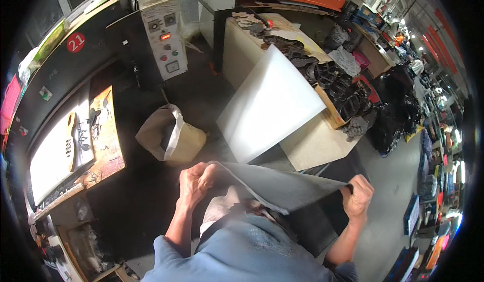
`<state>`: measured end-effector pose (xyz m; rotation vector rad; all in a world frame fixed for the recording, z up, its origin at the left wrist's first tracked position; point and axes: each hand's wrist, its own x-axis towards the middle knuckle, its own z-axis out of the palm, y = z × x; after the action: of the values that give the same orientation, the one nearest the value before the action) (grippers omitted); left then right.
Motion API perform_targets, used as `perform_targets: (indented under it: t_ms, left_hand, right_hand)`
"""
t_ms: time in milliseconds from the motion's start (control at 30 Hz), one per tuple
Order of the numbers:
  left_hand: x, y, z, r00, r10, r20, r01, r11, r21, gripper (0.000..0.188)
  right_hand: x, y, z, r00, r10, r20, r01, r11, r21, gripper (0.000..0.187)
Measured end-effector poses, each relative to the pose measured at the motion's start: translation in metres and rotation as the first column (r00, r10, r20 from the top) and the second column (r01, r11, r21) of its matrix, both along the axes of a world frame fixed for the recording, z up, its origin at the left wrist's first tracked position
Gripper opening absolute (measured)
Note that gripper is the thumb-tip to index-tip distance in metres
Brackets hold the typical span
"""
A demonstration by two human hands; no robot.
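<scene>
Shaded grey sheet [287, 183], glaring white board [53, 163] at left, fisheye-bent edges

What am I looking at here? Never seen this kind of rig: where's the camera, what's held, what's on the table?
There's no robot: one person works bare-handed. The single picture comes from a fisheye camera worn on their head, looking down, so edges bend and the arms enter from below.

The left hand and right hand grip opposite ends of a grey sheet.

Ahead, a white sheet covers part of a pale table; whether it lies flat is unclear. Black strappy pieces are piled beyond it.

To the left are an open sack and a control box with knobs.
</scene>
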<state>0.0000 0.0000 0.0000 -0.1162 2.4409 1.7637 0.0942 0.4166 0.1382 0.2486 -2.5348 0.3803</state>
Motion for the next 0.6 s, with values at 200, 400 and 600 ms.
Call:
perform_targets:
  t_ms: [200, 400, 600]
  left_hand:
    - [0.023, -0.079, -0.021, 0.97, 0.237, 0.053, -0.234, 0.971, -0.053, 0.034]
    - [0.035, -0.1, -0.041, 0.879, 0.459, 0.128, -0.461, 0.887, -0.014, 0.033]
    - [0.034, -0.093, -0.04, 0.77, 0.587, 0.252, -0.585, 0.806, -0.088, 0.038]
  right_hand:
    - [-0.061, -0.069, -0.024, 0.971, 0.202, 0.129, -0.195, 0.978, -0.068, 0.043]
    - [-0.129, -0.094, -0.048, 0.909, 0.365, 0.203, -0.356, 0.931, -0.083, 0.042]
    - [-0.217, -0.11, -0.096, 0.814, 0.543, 0.205, -0.506, 0.837, -0.208, 0.044]
